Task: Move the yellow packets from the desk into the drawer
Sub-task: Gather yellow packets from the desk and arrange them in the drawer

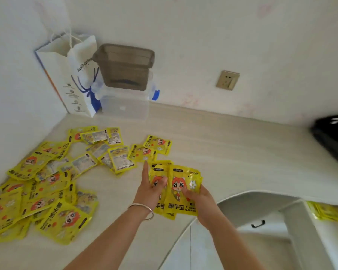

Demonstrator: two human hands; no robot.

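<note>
Head view, nearest first: both forearms reach in from the lower edge, a silver bangle [142,210] on the left wrist. Left hand [150,189] and right hand [198,197] together hold a fanned stack of yellow packets [177,191] just above the near part of the table [232,152]. Left thumb lies across the face of the stack, and the left index finger is stretched forward, its tip at a loose packet [142,152] lying flat ahead. Right thumb presses the front packet (cartoon face, "HAND WARMER" print), with the remaining right fingers hidden behind the stack.

To the left of the hands, a large scatter of loose packets [47,184] covers the table, some face up, some showing the printed back, many overlapping. Another packet [158,144] lies just beyond the fingertip one.

At lower right, below the table edge, the drawer [328,212] stands open with yellow packets showing inside.

Farther back in the left corner stand a white paper bag [70,78], a clear plastic box [125,109] and a brown translucent container [125,67] on top of it. A wall socket [227,80] sits on the rear wall; a black object [334,137], blurred, lies at far right.
</note>
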